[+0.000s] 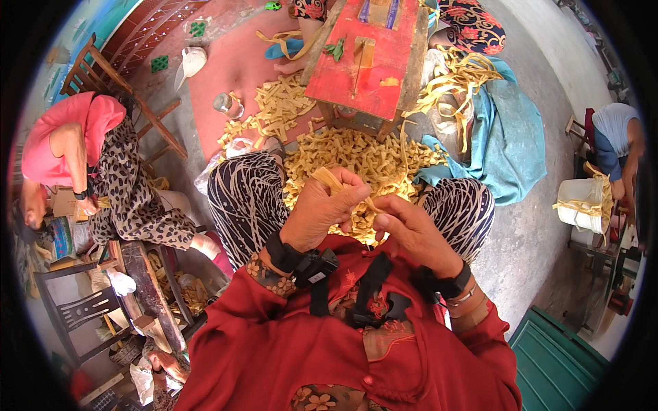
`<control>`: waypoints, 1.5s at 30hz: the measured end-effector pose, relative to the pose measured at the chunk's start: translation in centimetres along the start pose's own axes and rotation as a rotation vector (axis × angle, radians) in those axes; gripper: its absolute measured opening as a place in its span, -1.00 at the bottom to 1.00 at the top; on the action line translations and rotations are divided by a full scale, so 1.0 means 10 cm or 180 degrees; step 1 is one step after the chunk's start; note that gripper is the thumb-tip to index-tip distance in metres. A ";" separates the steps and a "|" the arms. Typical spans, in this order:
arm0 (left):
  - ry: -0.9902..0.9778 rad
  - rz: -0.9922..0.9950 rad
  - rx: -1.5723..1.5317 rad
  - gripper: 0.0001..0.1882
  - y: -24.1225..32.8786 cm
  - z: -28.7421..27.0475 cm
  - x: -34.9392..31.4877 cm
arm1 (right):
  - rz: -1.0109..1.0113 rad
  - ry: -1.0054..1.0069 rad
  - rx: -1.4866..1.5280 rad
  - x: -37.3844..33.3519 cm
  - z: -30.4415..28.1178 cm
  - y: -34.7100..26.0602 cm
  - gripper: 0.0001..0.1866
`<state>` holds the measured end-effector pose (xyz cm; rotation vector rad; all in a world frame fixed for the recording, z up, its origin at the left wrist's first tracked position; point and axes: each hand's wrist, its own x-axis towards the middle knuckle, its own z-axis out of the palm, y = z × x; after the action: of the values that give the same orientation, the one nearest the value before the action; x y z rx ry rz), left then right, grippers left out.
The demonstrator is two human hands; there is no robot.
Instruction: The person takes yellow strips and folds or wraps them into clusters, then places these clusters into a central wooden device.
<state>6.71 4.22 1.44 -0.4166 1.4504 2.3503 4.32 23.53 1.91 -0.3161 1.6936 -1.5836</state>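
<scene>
In front of my chest, my left hand (329, 210) pinches a flat pale-yellow strip (327, 179), whose wide end sticks out past my fingers. Close beside it on the right, my right hand (413, 233) has its thumb and fingertips closed on the strip's narrow end (372, 205) between the two hands. The strip's material is unclear. Below and beyond my hands, between my knees, spreads a big pile of short yellow folded pieces (356, 154). Long uncut-looking yellow strips (462, 75) lie in a loose bundle at the far right of the pile.
A red-topped wooden bench (343, 79) stands ahead. Blue-green cloth (510, 140) lies right of my knee. A glass jar (228, 105) stands far left. A person in pink (79, 133) sits left; another works right by a white bucket (580, 204). Someone's patterned legs (473, 24) show beyond the bench.
</scene>
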 end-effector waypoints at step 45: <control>-0.0564 -0.0429 0.0625 -0.59 -0.47 -0.49 0.23 | -0.1841 -0.0410 -0.0910 0.25 0.27 -0.39 -0.84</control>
<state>7.02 2.11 -5.41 -0.2392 1.5009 2.0603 3.24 19.16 4.88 -1.1112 1.8232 -1.6595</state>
